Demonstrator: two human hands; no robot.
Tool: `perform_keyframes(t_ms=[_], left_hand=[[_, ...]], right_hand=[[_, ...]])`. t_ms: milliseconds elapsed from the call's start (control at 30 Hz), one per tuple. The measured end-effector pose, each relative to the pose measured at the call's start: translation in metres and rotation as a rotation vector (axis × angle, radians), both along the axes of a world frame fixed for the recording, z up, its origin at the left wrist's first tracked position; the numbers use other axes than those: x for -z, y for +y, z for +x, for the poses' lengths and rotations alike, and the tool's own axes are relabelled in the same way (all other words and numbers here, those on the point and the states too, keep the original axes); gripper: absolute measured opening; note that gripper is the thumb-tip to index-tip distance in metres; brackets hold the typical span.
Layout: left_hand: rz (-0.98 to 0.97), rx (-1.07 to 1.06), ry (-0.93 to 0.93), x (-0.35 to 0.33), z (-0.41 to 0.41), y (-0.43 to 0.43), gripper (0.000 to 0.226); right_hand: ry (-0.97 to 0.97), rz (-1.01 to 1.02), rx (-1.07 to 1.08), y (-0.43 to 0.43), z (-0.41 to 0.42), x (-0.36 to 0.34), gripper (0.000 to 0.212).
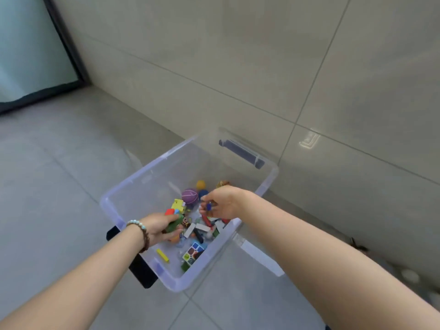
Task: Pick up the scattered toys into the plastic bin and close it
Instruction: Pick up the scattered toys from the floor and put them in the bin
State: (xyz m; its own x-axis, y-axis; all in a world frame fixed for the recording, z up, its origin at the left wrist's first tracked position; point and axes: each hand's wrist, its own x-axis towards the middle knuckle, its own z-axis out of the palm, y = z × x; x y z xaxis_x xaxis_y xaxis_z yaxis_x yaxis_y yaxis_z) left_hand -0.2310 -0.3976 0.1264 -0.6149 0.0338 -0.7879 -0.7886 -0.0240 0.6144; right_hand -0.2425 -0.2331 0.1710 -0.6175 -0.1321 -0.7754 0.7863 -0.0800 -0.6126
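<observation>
A clear plastic bin (133, 184) with dark handles stands open on the tiled floor. Inside lie several toys: a purple ball (189, 196), a yellow ball (200, 184), a puzzle cube (193, 253), a yellow stick (162, 255) and mixed blocks. My left hand (158, 228), with bead bracelets at the wrist, is inside the bin and grips a green toy (175, 224). My right hand (220, 204) hovers over the bin's middle and pinches a small blue piece (209, 206).
The bin sits close to a tiled wall (262, 67) on the right and back. A transparent lid (259, 257) leans by the bin's right side. A dark-framed glass door (35, 51) is at the far left. Grey floor tiles (59, 175) lie to the left.
</observation>
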Motion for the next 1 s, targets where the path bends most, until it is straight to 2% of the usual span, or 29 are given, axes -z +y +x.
perform_keyframes(t_ms=[100,167,267,367,467,567,633,700,800,933,1000], left_hand=[[0.118,-0.100,-0.106,0.012,-0.010,-0.011,0.012],[0.143,-0.016,-0.115,0.012,-0.017,-0.010,0.013],[-0.063,0.245,-0.092,0.001,-0.022,-0.005,0.027],[-0.277,0.383,0.102,-0.014,-0.029,0.006,0.059],[-0.278,0.521,0.317,-0.038,-0.030,0.035,0.069],[-0.165,0.617,0.416,-0.063,-0.020,0.085,0.062],[-0.106,0.629,0.491,-0.072,-0.009,0.124,0.053],[-0.066,0.616,0.529,-0.073,0.007,0.165,0.044],[0.005,0.672,0.417,-0.045,0.041,0.221,0.039],[-0.040,1.027,0.129,0.031,0.096,0.268,0.052],[-0.073,1.137,-0.001,0.065,0.119,0.281,0.052]], right_hand=[[-0.103,0.039,0.036,-0.011,-0.001,0.024,0.018],[-0.117,0.040,0.049,-0.010,0.003,0.030,0.038],[-0.019,-0.024,-0.003,0.000,0.006,0.022,0.049],[0.121,-0.104,0.002,0.034,0.003,0.002,0.052],[0.202,-0.087,0.076,0.095,0.016,-0.018,0.040],[0.202,-0.003,0.118,0.166,0.051,-0.019,0.028],[0.170,0.079,0.156,0.211,0.082,-0.010,0.040],[0.114,0.204,0.100,0.247,0.120,0.003,0.058],[-0.005,0.387,-0.010,0.282,0.178,0.029,0.065],[-0.074,0.500,0.012,0.309,0.243,0.078,0.062],[-0.108,0.526,0.052,0.314,0.268,0.102,0.060]])
